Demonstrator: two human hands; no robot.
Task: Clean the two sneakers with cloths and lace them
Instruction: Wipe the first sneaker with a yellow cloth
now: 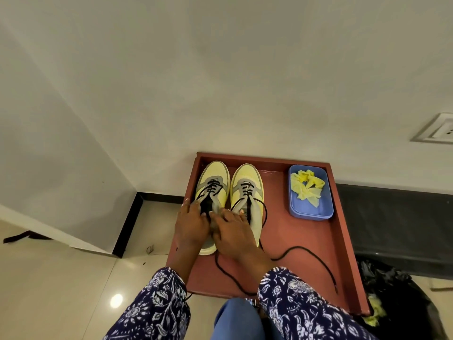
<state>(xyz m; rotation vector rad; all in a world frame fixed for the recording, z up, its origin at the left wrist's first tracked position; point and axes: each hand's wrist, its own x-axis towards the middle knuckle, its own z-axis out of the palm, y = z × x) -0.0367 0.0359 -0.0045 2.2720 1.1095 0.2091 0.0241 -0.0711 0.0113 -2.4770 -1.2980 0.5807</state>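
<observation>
Red tray (318, 253) held both sneakers side by side at its far end. Left sneaker (212, 177) and right sneaker (247, 182) looked light, soft-sided; best gripped at the collar. Black lace (306, 251) was limp, trailing loose over the tray. Left hand (191, 224) and right hand (232, 231) rested on the left sneaker's opening, fingers slightly spread; any pinch on the lace couldn't be told.

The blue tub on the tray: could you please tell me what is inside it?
Crumpled yellow cloths lie inside the blue tub; part of its floor shows bare. Whatever lies under the cloths is covered.
</observation>
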